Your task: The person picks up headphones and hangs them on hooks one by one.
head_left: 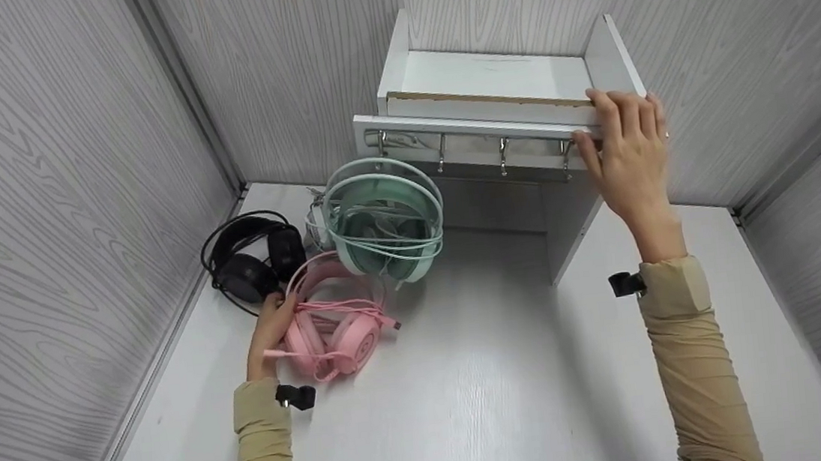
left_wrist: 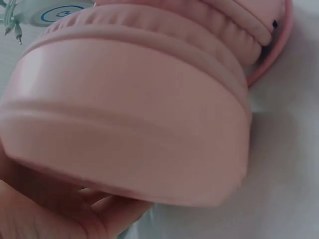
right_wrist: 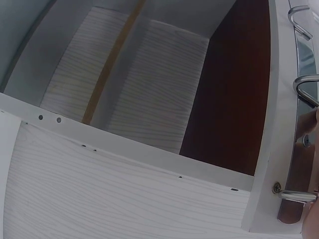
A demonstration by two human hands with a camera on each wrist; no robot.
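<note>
My left hand (head_left: pixel 274 326) holds the left side of a pink headset (head_left: pixel 355 339) by its band. In the left wrist view, the pink ear cup (left_wrist: pixel 134 119) fills the picture and hides part of the hand (left_wrist: pixel 65 214). A black headset (head_left: pixel 245 276) lies just beyond the left fingertips. At the leftmost hook of a white shelf (head_left: pixel 471 74) hangs a mint-green headset (head_left: pixel 414 264) wrapped in its cable. My right hand (head_left: pixel 633 152) grips the shelf's right front corner, thumb at the hook rail (head_left: pixel 472 127) and fingers over the top edge.
More metal hooks (head_left: pixel 503 156) line the rail to the right of the mint-green headset. The shelf's side panel (head_left: pixel 569 230) reaches down to the white tabletop (head_left: pixel 487 404). Wood-grain walls (head_left: pixel 59 181) enclose the table on the left, back and right.
</note>
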